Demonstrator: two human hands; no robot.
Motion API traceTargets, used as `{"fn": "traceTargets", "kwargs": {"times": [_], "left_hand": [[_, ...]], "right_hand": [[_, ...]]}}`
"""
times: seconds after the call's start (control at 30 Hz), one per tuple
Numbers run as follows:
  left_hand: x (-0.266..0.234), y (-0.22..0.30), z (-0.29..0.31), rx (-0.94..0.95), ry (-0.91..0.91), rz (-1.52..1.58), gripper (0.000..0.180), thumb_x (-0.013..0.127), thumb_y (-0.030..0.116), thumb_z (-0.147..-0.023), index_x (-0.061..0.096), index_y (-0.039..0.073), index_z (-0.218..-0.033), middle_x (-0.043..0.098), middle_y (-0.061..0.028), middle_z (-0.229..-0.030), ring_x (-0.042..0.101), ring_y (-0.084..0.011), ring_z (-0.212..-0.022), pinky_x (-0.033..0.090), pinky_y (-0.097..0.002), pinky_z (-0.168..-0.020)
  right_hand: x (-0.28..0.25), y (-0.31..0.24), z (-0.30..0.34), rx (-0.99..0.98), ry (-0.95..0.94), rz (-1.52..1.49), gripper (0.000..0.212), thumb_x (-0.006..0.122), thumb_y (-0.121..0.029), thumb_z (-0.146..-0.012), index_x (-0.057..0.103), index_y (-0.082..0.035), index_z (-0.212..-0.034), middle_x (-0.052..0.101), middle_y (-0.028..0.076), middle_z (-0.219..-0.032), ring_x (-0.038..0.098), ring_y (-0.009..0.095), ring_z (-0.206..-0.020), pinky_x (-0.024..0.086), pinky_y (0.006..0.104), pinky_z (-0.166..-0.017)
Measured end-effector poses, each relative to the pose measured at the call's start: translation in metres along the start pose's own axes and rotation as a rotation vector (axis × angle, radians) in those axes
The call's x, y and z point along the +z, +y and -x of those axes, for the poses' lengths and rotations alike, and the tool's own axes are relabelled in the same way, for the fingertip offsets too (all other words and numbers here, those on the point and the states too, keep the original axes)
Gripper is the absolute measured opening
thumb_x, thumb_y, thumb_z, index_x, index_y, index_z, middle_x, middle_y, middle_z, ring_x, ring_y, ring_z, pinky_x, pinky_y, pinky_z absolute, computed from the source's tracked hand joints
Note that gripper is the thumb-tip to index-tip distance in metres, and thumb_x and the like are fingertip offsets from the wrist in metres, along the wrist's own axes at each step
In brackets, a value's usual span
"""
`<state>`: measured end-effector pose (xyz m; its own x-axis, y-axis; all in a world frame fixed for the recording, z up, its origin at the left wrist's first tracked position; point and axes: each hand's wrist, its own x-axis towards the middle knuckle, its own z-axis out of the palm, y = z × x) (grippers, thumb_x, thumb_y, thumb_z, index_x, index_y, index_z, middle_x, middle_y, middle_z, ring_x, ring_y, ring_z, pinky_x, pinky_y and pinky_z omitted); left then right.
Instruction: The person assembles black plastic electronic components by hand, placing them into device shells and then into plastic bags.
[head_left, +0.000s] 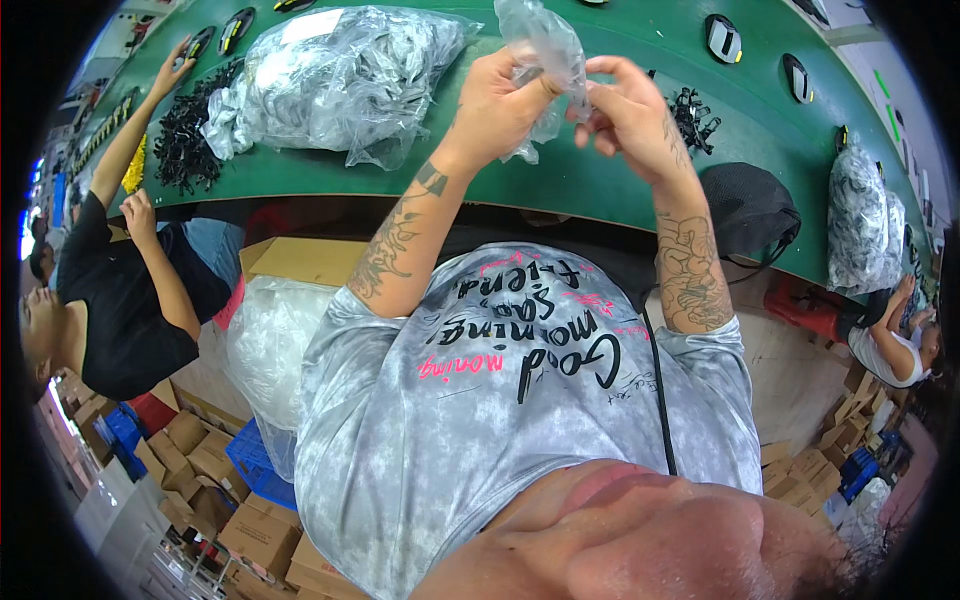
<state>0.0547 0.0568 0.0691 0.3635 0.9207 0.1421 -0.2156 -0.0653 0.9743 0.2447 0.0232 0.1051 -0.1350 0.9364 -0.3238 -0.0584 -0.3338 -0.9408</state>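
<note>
A crumpled clear plastic bag (548, 42) is held up between my two hands, above the green table. My left hand (503, 108) is closed on its lower left side, thumb pressed against the plastic. On the other side, my right hand (640, 118) pinches the bag's edge between thumb and forefinger, its other fingers curled. Whether anything small is inside the bag cannot be made out. Left of my hands lies a large clear bag (335, 85) full of grey-white pieces. A small pile of black clip-like parts (694, 122) lies beyond my right wrist.
A black mesh cap (748, 208) rests at the table's (770, 130) near edge. Oval black-and-white parts (723, 40) are spaced along the far side. A heap of black parts (188, 135) lies near a co-worker (130, 290) at left. Another filled bag (858, 220) stands at right.
</note>
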Motion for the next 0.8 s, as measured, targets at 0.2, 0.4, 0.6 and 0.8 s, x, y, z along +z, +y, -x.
{"fn": "traceTargets", "kwargs": {"times": [0.2,0.4,0.6,0.8], "left_hand": [[-0.003,0.008,0.002,0.301,0.031,-0.616,0.019,0.078,0.015,-0.088,0.071,0.002,-0.100,0.067,-0.0094,-0.077,0.060,-0.0221,-0.061,0.047,-0.0359,-0.056],[0.000,0.010,0.006,0.442,-0.003,-0.759,0.014,0.075,0.012,-0.089,0.065,0.003,-0.091,0.063,-0.0133,-0.075,0.061,-0.0329,-0.064,0.049,-0.0393,-0.058],[0.001,0.022,0.012,0.492,-0.033,-0.745,0.017,0.077,0.012,-0.089,0.063,0.004,-0.091,0.062,-0.0096,-0.075,0.060,-0.0257,-0.061,0.047,-0.0345,-0.057],[-0.028,0.012,0.019,0.024,0.023,-0.270,0.022,0.074,0.002,-0.086,0.061,0.006,-0.103,0.061,0.0010,-0.080,0.062,-0.0126,-0.071,0.051,-0.0274,-0.062]], "right_hand": [[-0.014,-0.035,0.027,-0.760,0.176,0.294,0.014,0.061,-0.003,-0.094,0.072,-0.001,-0.102,0.062,0.004,-0.093,0.060,0.014,-0.084,0.049,0.0259,-0.075],[-0.018,-0.049,0.018,-0.678,0.179,0.783,0.019,0.061,-0.011,-0.093,0.073,0.000,-0.103,0.068,0.016,-0.093,0.063,0.025,-0.077,0.051,0.0359,-0.072],[-0.017,-0.045,0.019,-0.464,0.033,0.977,0.026,0.065,-0.021,-0.095,0.071,0.002,-0.104,0.070,0.014,-0.086,0.063,0.023,-0.070,0.051,0.0356,-0.068],[-0.035,-0.017,0.003,-0.433,0.403,0.471,0.024,0.059,-0.019,-0.102,0.065,0.004,-0.104,0.070,0.011,-0.086,0.067,0.016,-0.069,0.052,0.0290,-0.060]]}}
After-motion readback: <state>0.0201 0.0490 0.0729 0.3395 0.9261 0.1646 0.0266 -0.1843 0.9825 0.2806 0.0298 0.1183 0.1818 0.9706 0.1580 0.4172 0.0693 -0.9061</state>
